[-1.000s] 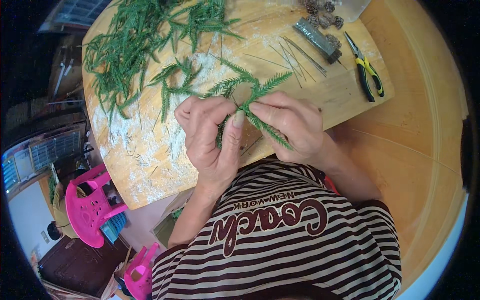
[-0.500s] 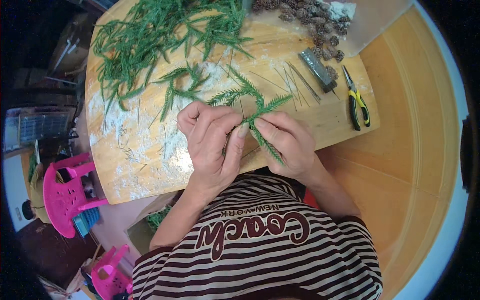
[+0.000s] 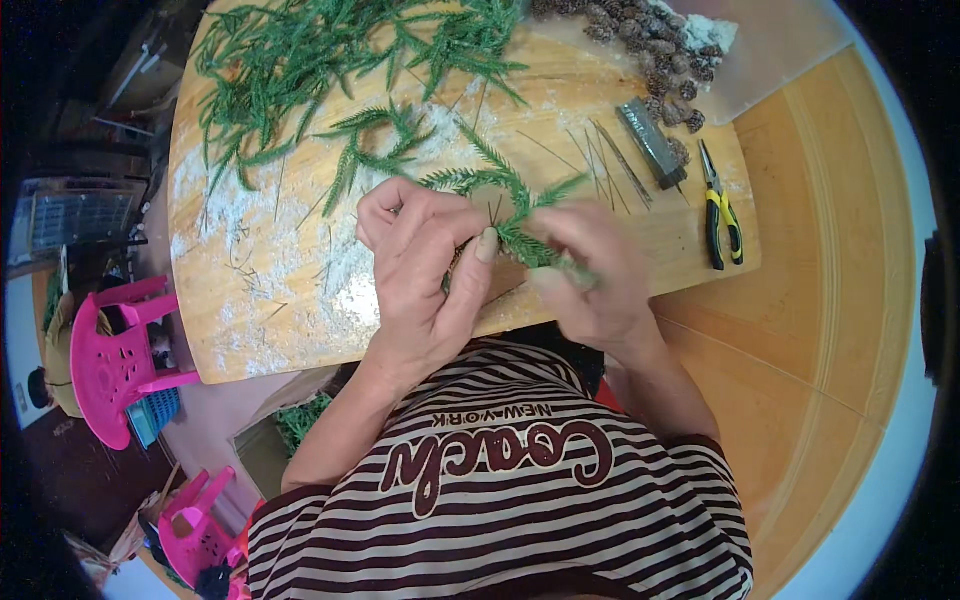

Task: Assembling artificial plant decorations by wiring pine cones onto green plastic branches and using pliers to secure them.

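While both hands meet over the near edge of the wooden board (image 3: 260, 300), the left hand (image 3: 425, 265) pinches a green sprig (image 3: 505, 200) and the right hand (image 3: 590, 270), a bit blurry, grips its stem. More green sprigs (image 3: 300, 70) lie far left, pliers (image 3: 722, 205) lie right, and small cones (image 3: 640, 35) sit far right

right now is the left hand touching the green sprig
Touching. The head view shows the left hand closed around the green sprig, thumb pressed on its stem, while the blurred right hand grips the lower end.
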